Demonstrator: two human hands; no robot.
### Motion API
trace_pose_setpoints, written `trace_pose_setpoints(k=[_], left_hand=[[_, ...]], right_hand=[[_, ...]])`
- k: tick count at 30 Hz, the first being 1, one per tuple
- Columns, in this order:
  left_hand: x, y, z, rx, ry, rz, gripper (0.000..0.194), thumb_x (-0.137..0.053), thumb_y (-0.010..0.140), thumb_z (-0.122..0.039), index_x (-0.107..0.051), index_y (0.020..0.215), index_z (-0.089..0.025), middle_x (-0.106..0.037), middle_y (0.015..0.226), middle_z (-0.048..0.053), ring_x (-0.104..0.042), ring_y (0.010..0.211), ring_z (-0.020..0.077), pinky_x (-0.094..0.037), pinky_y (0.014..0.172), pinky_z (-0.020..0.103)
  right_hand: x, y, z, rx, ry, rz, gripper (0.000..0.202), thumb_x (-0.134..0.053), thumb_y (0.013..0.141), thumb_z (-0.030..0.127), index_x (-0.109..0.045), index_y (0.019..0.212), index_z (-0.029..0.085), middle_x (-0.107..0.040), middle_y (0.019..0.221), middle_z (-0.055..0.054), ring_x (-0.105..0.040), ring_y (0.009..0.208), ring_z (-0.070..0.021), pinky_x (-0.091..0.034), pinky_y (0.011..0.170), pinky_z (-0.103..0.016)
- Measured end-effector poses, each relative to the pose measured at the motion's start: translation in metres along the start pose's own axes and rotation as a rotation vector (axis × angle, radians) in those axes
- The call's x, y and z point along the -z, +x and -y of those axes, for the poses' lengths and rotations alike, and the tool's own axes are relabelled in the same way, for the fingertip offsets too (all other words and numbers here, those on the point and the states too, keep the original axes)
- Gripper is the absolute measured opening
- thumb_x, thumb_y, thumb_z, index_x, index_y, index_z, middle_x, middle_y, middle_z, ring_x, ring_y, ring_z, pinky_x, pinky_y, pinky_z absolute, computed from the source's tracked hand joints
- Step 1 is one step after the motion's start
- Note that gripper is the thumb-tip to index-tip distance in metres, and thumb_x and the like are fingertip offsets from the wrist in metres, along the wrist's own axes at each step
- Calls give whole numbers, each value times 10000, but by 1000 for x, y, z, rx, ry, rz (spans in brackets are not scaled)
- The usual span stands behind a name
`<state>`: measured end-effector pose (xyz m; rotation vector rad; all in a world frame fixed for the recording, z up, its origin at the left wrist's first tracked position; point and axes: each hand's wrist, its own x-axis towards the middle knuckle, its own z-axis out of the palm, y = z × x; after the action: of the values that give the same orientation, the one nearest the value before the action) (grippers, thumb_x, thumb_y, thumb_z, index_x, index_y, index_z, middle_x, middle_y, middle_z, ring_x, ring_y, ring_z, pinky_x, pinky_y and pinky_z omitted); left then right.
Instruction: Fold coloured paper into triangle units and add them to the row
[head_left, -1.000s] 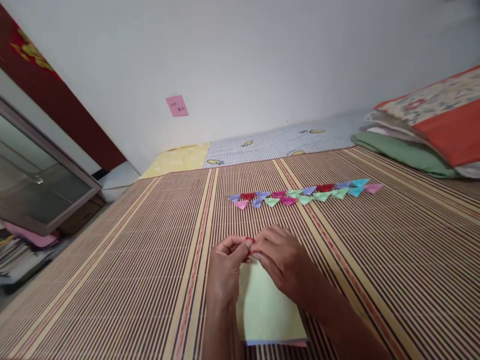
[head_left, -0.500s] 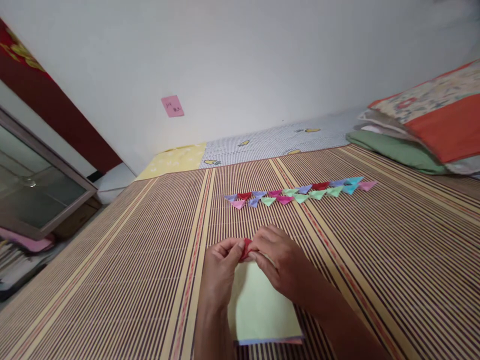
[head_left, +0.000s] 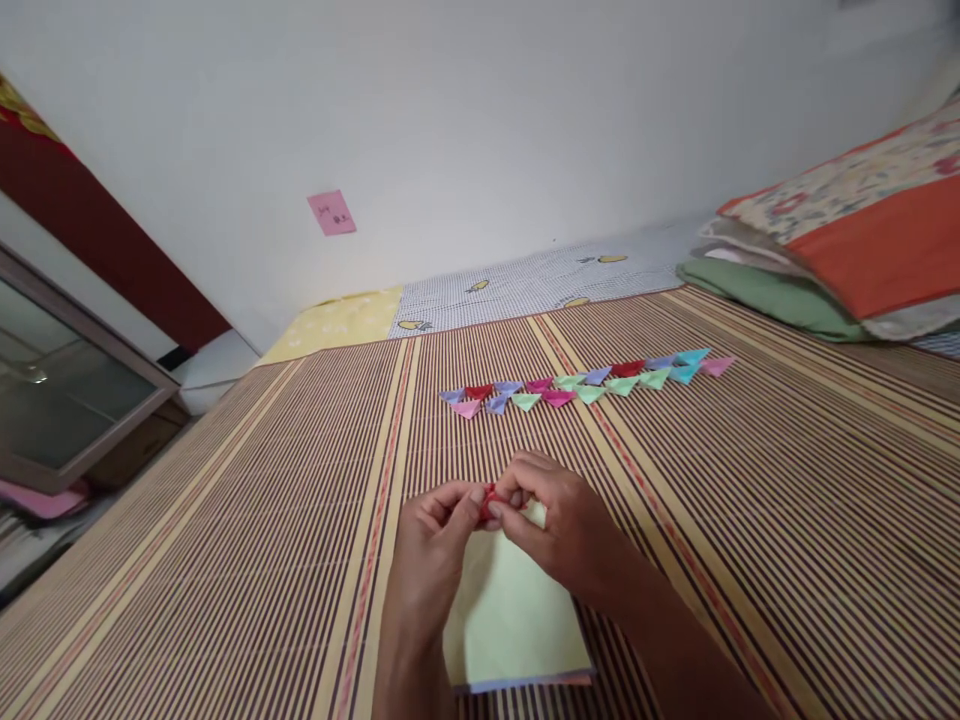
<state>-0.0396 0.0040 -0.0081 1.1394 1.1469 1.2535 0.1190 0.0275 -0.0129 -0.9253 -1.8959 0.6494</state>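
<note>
A small red paper piece (head_left: 489,502) is pinched between both hands, its shape mostly covered by fingers. My left hand (head_left: 435,535) grips its left side with thumb and forefinger. From the right, my right hand (head_left: 551,515) holds it between thumb and fingers. Under the hands lies a stack of paper (head_left: 517,615), pale green on top, with blue and orange edges showing at the bottom. Beyond the hands, several folded paper triangles (head_left: 557,398) in pink, red, blue, green and cyan form two slanting rows.
A striped mat (head_left: 270,520) covers the surface. Folded cloths and a floral-orange pillow (head_left: 862,260) are piled at the right back. A patterned sheet (head_left: 517,285) runs along the wall. A pink note (head_left: 331,213) is on the wall, and a glass-paned frame (head_left: 67,370) stands at left.
The right thumb and fingers have shifted on the red paper, showing more bent fingers around it. The whole view has moved slightly, so the surroundings appear further left.
</note>
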Motion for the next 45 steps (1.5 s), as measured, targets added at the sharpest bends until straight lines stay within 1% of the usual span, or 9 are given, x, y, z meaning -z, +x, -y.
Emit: trace_pose_setpoints(k=[5,11,16,24,30,36,39,42,45], left_hand=[[2,-1,-1,1,49,41,230,-710,883,-362,-812,869,-157,-755,784,75,-661,753,190,-511,728,279],[0,-2,-5,-2,53,68,224,-754,842,-369,-819,876,-157,-753,765,73,-661,739,192,-516,732,286],[-2,-2,-4,-10,66,51,222,-733,862,-367,-820,876,-163,-755,774,73,-657,746,195,-513,730,287],[-6,-1,-5,-21,56,53,204,-728,872,-351,-814,847,-168,-739,733,57,-641,709,176,-499,701,266],[-6,-3,-7,-27,83,100,214,-708,890,-348,-807,840,-165,-740,744,65,-640,696,178,-497,693,268],[-6,-4,-12,-14,115,122,182,-773,823,-333,-784,771,-160,-716,714,59,-614,673,173,-487,655,261],[-4,-3,-11,-29,144,79,177,-766,822,-322,-769,747,-162,-687,677,40,-574,634,148,-449,612,240],[0,-2,-7,-56,152,-27,188,-731,848,-314,-744,725,-172,-660,645,16,-552,621,133,-420,600,228],[3,-2,-4,-74,153,-77,212,-707,872,-315,-718,711,-178,-650,648,2,-560,639,133,-421,625,233]], right_hand=[[2,-1,0,-49,36,5,183,-601,817,77,-514,714,201,-553,735,19,-535,701,-144,-396,634,-277],[4,0,-2,-79,59,11,174,-633,813,99,-535,708,197,-552,708,30,-532,678,-135,-390,617,-270],[6,0,0,-135,98,6,159,-645,823,113,-557,720,196,-576,725,29,-544,685,-136,-399,619,-271],[15,2,5,-81,168,-36,180,-652,820,80,-576,704,196,-573,785,16,-550,732,-145,-422,662,-279],[18,1,7,-194,230,-20,164,-651,842,111,-578,722,195,-573,720,32,-538,667,-133,-409,602,-264],[15,0,7,-192,206,-3,122,-648,850,126,-598,761,192,-577,702,37,-527,654,-130,-397,602,-262],[18,0,5,-207,269,11,79,-612,899,182,-612,820,193,-571,700,39,-519,640,-126,-394,594,-257],[27,-1,2,-247,336,31,215,-508,987,310,-608,837,192,-572,727,24,-521,665,-134,-397,606,-262],[33,-1,0,-294,316,130,262,-533,976,365,-613,802,186,-565,713,22,-504,653,-133,-376,587,-259]])
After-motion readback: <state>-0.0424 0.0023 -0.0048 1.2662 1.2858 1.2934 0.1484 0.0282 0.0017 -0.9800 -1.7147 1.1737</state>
